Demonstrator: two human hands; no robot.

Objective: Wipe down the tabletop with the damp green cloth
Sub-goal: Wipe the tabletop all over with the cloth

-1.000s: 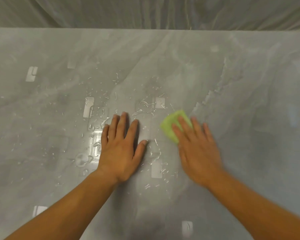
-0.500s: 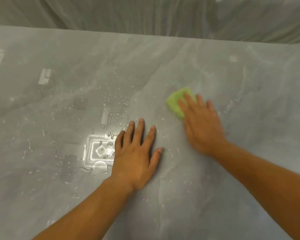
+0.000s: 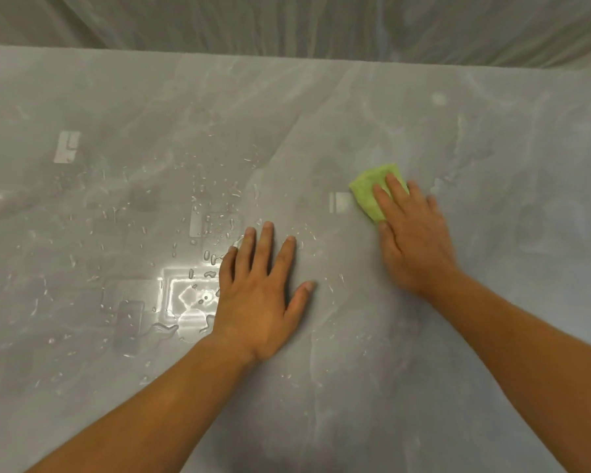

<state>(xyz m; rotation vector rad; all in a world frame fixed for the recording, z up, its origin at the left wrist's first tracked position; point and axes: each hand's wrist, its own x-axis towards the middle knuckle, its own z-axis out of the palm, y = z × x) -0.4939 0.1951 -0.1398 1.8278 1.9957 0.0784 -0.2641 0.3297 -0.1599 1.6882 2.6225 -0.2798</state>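
**Hands flat on a wet counter, cloth under the right**

Hands came first: the left hand (image 3: 260, 295) lay spread and empty, palm down on the counter (image 3: 492, 336), fingers apart, bracing. The right hand (image 3: 413, 240) pressed flat with fingers extended over the green cloth (image 3: 367, 196), pinning it to the surface rather than gripping it; the folded cloth showed beyond the fingertips, right of centre.

Largest risk, as I judged it: the puddle (image 3: 188, 302) and the water droplets (image 3: 219, 199) left of the bracing hand could go unwiped if strokes stayed on the right. A smaller one: the braced palm might slip on wet stone. Least: the unclamped cloth could slide out from under the fingers.
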